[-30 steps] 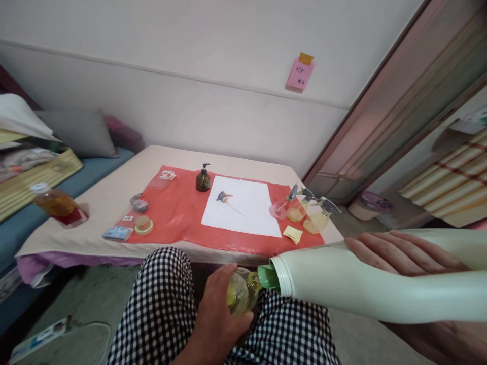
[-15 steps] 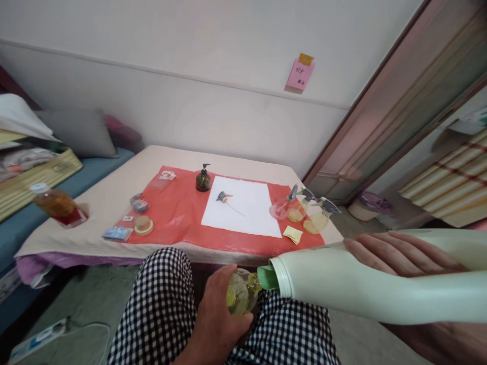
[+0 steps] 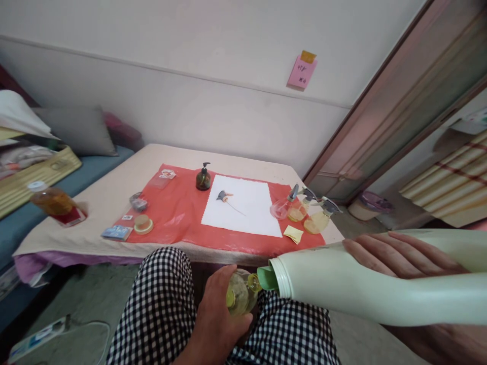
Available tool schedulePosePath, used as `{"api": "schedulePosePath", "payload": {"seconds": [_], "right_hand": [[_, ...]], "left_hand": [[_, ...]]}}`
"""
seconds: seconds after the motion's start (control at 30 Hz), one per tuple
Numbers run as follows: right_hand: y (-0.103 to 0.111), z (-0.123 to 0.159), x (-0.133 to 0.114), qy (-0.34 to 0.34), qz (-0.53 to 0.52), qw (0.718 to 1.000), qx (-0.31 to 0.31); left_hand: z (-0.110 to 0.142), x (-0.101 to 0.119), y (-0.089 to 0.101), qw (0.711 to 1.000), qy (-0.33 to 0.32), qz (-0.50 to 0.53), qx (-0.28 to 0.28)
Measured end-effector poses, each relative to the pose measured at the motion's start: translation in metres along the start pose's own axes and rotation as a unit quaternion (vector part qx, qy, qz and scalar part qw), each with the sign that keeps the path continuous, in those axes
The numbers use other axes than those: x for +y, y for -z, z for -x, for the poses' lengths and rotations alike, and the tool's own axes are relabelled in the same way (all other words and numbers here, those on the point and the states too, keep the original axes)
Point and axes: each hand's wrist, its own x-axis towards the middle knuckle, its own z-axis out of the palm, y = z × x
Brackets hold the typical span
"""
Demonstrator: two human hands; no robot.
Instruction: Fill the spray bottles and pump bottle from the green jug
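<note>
Pointing leftward, the jug runs near-level, right hand gripping it, left hand clasping a bottle.

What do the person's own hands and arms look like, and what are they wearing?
The left hand and right hand are both bare: no gloves, and no rings or markings that I can make out. No sleeve or cuff shows on either arm. On the legs are black-and-white checked trousers.

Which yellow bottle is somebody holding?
The clear yellow bottle in the left hand, its neck bare. The other two yellow bottles have grey spray tops and stand on the beige-covered table.
</note>
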Motion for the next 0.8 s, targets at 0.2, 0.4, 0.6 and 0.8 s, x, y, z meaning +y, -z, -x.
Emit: {"api": "schedulePosePath", "payload": {"seconds": [0.2, 0.4, 0.6, 0.8], "right_hand": [[0.001, -0.008, 0.0, 0.026, 0.008, 1.0, -0.003], [-0.007, -0.014, 0.001, 0.031, -0.003, 0.999, -0.015], [-0.02, -0.021, 0.003, 0.036, -0.006, 0.999, -0.024], [-0.034, -0.029, 0.004, 0.027, -0.039, 0.998, -0.04]], "left_hand": [[-0.003, 0.004, -0.002, 1.0, 0.011, 0.002, 0.017], [-0.007, 0.005, -0.002, 0.999, 0.032, 0.014, 0.016], [-0.012, -0.011, -0.003, 0.999, 0.034, 0.014, -0.017], [-0.02, -0.02, -0.008, 0.998, 0.052, 0.011, -0.016]]}}
